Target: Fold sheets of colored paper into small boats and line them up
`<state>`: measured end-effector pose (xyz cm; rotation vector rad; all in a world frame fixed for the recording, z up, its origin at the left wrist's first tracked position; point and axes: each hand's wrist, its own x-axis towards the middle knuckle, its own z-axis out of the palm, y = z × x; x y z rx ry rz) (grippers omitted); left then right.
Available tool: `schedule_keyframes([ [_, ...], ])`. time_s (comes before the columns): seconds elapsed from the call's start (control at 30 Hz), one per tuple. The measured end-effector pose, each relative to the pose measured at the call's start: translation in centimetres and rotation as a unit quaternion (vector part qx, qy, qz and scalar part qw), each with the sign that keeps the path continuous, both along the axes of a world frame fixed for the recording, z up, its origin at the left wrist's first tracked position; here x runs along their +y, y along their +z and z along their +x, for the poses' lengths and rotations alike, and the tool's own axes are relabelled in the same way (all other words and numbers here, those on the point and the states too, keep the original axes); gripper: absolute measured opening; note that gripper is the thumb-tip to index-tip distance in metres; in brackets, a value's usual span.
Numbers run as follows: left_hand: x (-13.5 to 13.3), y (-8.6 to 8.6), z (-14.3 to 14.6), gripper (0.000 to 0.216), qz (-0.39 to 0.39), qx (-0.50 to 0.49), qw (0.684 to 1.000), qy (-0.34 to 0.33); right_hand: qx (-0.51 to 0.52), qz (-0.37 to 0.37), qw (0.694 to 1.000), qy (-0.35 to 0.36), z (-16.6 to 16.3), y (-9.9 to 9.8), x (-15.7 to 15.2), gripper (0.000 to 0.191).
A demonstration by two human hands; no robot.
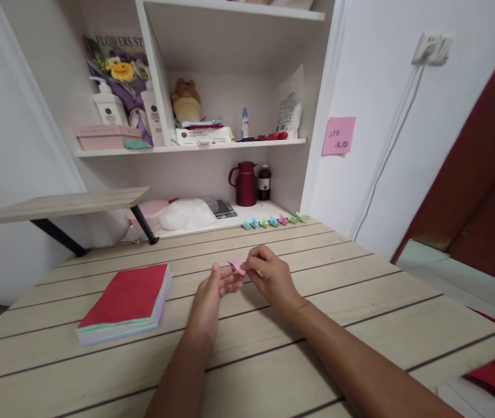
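Over the middle of the table, my right hand (269, 273) pinches a small pink folded paper (237, 267) between thumb and fingertips. My left hand (212, 293) is just to the left, its thumb raised apart and its fingers stretched out behind and below the paper. Whether the left fingertips touch the paper, I cannot tell. The paper has a pointed end toward the upper left, and its right end is hidden in my right fingers. A stack of coloured paper (128, 296), red on top, lies to the left of my hands.
A row of several small folded papers (274, 222) in blue, green and pink stands along the table's back edge. Behind are a dark red jug (246, 184), a dark bottle (264, 183) and a white plastic bag (187, 214). A raised wooden shelf (64, 204) stands at the left.
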<state>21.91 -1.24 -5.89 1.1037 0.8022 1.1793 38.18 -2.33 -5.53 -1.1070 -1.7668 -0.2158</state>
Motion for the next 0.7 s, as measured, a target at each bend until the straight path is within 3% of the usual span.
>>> schedule_keyframes([
  [0.13, -0.1, 0.1, 0.1, 0.049, 0.008, -0.010, 1.000, 0.010, -0.100, -0.006, 0.995, 0.002, -1.0, -0.1, -0.3, 0.018],
  [0.3, 0.4, -0.7, -0.1, 0.041, 0.018, -0.001, 0.999, 0.047, -0.119, -0.063, 0.989, 0.061, -1.6, 0.1, -0.7, 0.024],
  [0.47, 0.8, -1.3, 0.0, 0.036, 0.041, 0.043, 0.994, 0.092, 0.112, -0.120, 0.979, 0.120, -0.6, 0.2, -0.2, 0.030],
  [0.6, 0.7, -1.3, 0.6, 0.021, 0.087, 0.127, 0.982, 0.108, 0.299, -0.200, 0.926, 0.119, 0.6, 0.1, 0.7, 0.022],
  [0.7, 0.5, -1.2, 0.8, 0.009, 0.134, 0.189, 0.965, 0.120, 0.336, -0.240, 0.902, 0.124, 1.0, 0.0, 1.1, 0.040],
])
